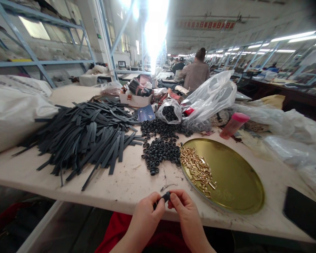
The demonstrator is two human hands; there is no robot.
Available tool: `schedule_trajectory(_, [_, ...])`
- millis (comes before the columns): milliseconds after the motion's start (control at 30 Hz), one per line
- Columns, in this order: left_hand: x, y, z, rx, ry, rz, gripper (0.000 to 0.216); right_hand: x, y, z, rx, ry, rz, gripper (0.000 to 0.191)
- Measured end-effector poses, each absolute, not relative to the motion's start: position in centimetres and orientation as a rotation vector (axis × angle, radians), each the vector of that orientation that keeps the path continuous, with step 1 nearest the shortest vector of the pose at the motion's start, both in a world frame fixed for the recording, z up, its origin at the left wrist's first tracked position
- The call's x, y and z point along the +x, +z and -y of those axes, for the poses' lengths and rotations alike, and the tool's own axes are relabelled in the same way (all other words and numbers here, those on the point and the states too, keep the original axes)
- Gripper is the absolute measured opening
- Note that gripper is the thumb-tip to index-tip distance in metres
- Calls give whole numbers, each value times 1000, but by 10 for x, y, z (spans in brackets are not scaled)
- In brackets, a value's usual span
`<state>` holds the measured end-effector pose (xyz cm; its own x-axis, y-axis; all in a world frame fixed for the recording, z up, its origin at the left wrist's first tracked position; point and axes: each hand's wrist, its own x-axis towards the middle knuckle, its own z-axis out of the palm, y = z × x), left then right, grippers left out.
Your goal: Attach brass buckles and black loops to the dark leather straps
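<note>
At the table's front edge, my left hand (150, 211) and my right hand (184, 206) meet with fingers pinched. Between them is a short black strap piece (165, 196), gripped from both sides; its ends are hidden by my fingers. Just beyond lies a pile of small black loops (160, 153), with more heaped behind it. Right of the hands, a round gold-coloured tray (234, 175) carries many small gold metal fittings (197, 167) along its left side. A large heap of flat black strips (86, 137) spreads over the table to the left.
Behind the loops stand a clear bag (170, 112) of black pieces, a dark blue card (146, 113) and a filled box (135, 101). A pink-lidded jar (234, 125) and plastic bags (210, 98) are at right. A black phone-like slab (302, 212) lies near the right edge. A person (196, 72) sits farther back.
</note>
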<state>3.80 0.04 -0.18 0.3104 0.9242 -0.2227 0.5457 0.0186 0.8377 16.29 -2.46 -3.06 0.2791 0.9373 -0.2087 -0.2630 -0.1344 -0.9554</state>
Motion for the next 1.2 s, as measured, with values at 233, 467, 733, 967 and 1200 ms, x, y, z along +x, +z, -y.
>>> schedule_trajectory(233, [42, -5, -6, 1579, 508, -1330, 24, 163, -33, 20, -1360, 1115, 785, 25])
schedule_trajectory(467, [36, -15, -6, 1618, 451, -1322, 25, 173, -33, 15, -1210, 1512, 704, 23])
schedule_trajectory(733, [37, -17, -3, 1645, 424, -1293, 28, 165, -38, 22, -1070, 1649, 408, 25])
schedule_trajectory(967, [31, -6, 3, 1539, 547, -1180, 24, 162, -35, 28, -1073, 1604, 508, 18])
schedule_trajectory(1200, [25, -4, 5, 1527, 625, -1227, 11, 156, -27, 37, -1008, 1566, 479, 36])
